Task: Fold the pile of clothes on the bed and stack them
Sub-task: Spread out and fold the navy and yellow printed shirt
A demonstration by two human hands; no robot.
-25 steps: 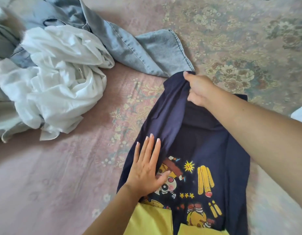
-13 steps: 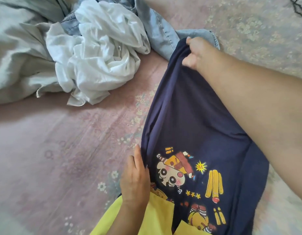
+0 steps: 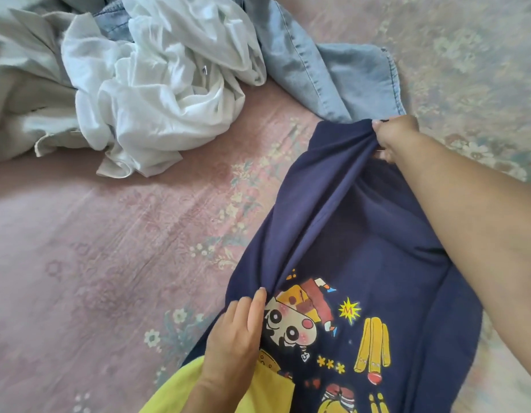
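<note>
Far left we count one pale grey garment [image 3: 17, 93], one crumpled white garment [image 3: 157, 93], one pair of light jeans [image 3: 332, 73]. Near right, on the pink floral bedspread [image 3: 79, 263], lies one navy T-shirt [image 3: 362, 234] with cartoon print and yellow trim. Left hand [image 3: 234, 335] pinches its left fold; right hand [image 3: 392, 138] grips its far edge.

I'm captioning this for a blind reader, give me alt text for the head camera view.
Two hands fold a navy cartoon-print T-shirt on a pink floral bedspread: the right hand pinches its far edge, the left hand grips its near side. Behind lie a crumpled white garment and light denim.
</note>
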